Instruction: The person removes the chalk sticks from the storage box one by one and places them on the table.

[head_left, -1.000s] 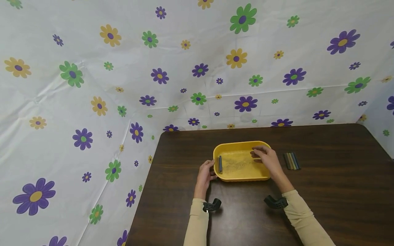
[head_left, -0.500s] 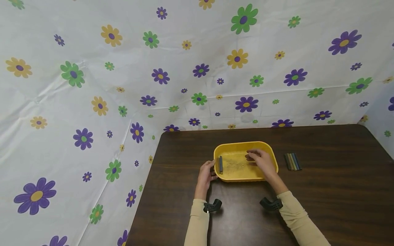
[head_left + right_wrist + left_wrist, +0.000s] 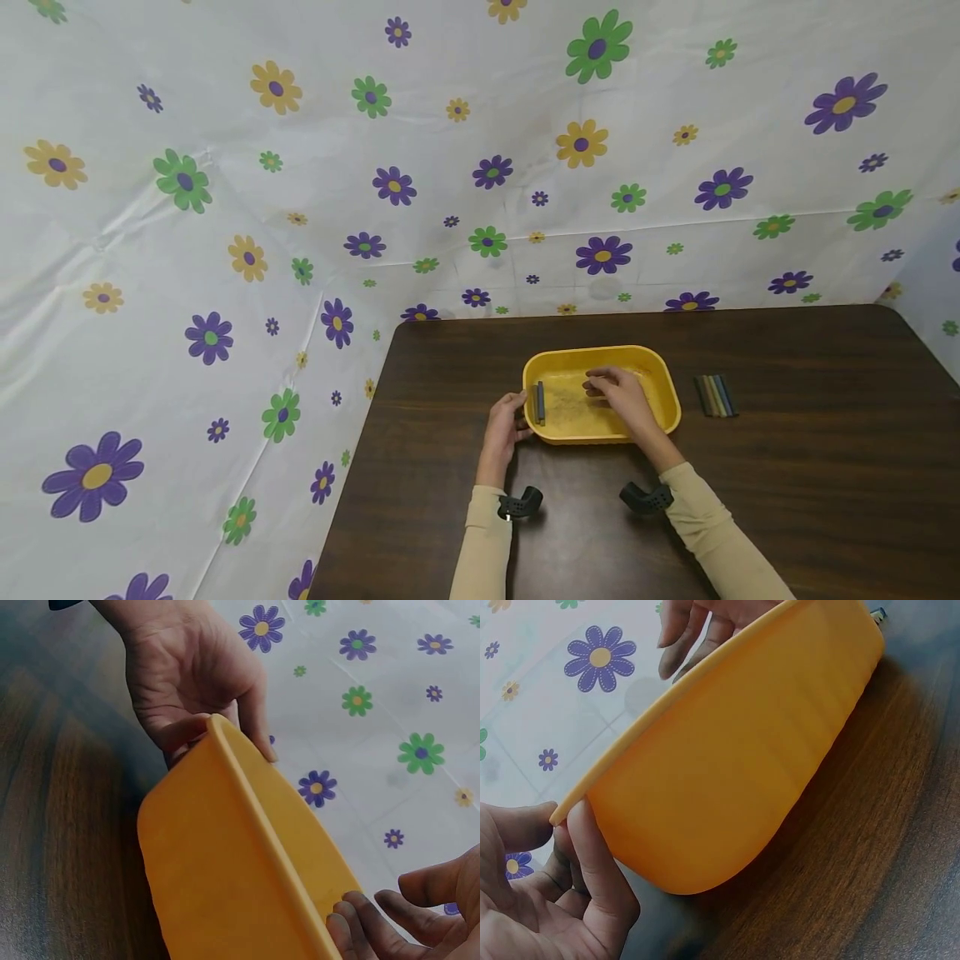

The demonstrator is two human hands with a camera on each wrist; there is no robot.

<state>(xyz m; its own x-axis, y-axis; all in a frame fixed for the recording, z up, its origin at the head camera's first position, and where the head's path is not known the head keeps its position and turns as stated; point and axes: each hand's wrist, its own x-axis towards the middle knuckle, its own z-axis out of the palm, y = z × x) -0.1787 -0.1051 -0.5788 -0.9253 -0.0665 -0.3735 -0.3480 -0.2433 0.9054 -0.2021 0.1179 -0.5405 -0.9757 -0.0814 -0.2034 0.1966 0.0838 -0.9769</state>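
A yellow plastic tub (image 3: 564, 421) with rounded corners sits on the table, its floor smudged with dark dust. My left hand (image 3: 499, 437) grips the tub's left rim; the left wrist view shows thumb and fingers pinching that yellow edge. Thin dark chalk-like sticks (image 3: 539, 403) lie side by side along the tub's left inner end. Above the tub's floor hovers my right hand (image 3: 624, 403), fingers loosely bent. In the right wrist view this right hand (image 3: 424, 919) has darkened fingertips, and nothing shows between them.
On the dark wood table (image 3: 810, 467), right of the tub, several coloured sticks (image 3: 716, 396) lie in a neat row. A white flowered sheet (image 3: 420, 133) hangs behind the table and along its left side. Black wrist mounts (image 3: 521, 502) sit on both forearms.
My right hand has moved left across the tub, from its right end to near the middle. The left hand keeps its grip on the rim, and the sticks stay where they were.
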